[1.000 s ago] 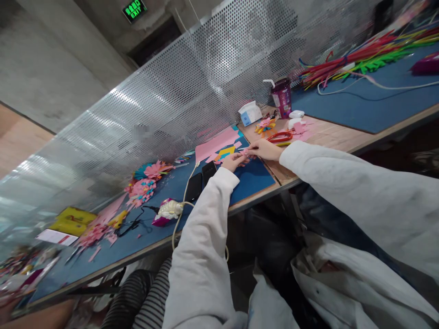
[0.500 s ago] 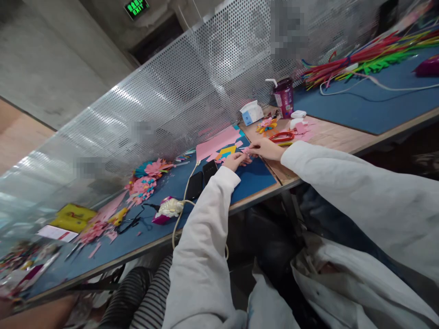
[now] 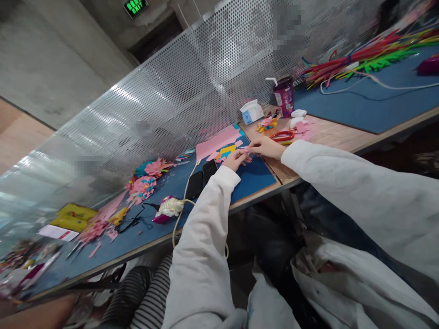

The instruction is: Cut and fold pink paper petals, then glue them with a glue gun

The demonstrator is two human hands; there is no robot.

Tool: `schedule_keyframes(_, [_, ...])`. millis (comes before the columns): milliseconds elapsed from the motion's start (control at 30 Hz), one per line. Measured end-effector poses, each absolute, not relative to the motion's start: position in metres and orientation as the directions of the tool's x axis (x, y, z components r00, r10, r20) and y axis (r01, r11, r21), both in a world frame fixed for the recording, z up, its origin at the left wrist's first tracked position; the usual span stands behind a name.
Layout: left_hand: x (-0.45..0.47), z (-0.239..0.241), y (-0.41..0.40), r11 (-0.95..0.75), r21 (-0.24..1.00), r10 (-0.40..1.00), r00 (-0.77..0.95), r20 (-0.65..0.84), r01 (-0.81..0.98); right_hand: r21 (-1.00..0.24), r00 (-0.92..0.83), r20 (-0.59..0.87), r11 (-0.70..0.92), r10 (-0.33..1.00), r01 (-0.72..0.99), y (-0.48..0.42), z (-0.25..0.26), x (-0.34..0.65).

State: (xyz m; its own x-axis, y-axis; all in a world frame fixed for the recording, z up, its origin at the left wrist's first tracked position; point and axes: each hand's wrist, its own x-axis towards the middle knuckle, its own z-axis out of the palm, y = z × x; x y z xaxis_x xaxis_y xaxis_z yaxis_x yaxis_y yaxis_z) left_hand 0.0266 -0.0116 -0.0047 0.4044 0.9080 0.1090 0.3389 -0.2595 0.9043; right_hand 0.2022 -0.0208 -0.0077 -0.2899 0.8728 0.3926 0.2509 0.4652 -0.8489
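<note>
My left hand [image 3: 236, 160] and my right hand [image 3: 266, 147] meet above the blue mat [image 3: 255, 176], fingers closed around a small pink paper piece [image 3: 246, 150]. Most of that piece is hidden by the fingertips. Just beyond my hands lie yellow paper [image 3: 227, 151] and a large pink paper sheet [image 3: 214, 142]. Red-handled scissors [image 3: 283, 136] rest on the wooden strip past my right hand. A pink and yellow paper flower [image 3: 266, 124] sits behind them.
Two dark phone-like objects [image 3: 195, 184] and a cable lie left of my left hand. Pink paper flowers [image 3: 142, 188] stand farther left. A tissue pack [image 3: 252, 112] and a purple cup with a straw [image 3: 284, 97] stand by the perforated metal screen [image 3: 164, 91]. Another person's striped trousers [image 3: 147, 292] show below.
My right fingers have shifted very slightly at the pink paper piece. Everything else stays where it was.
</note>
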Motion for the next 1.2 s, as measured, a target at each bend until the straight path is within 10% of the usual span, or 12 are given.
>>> schedule_keyframes(1200, [0.0303,0.0006,-0.0152,-0.153,0.939,0.938,0.343,0.04,0.309,-0.85,-0.326,0.379,0.465,0.866,0.248,-0.0142,-0.0104,0.2026])
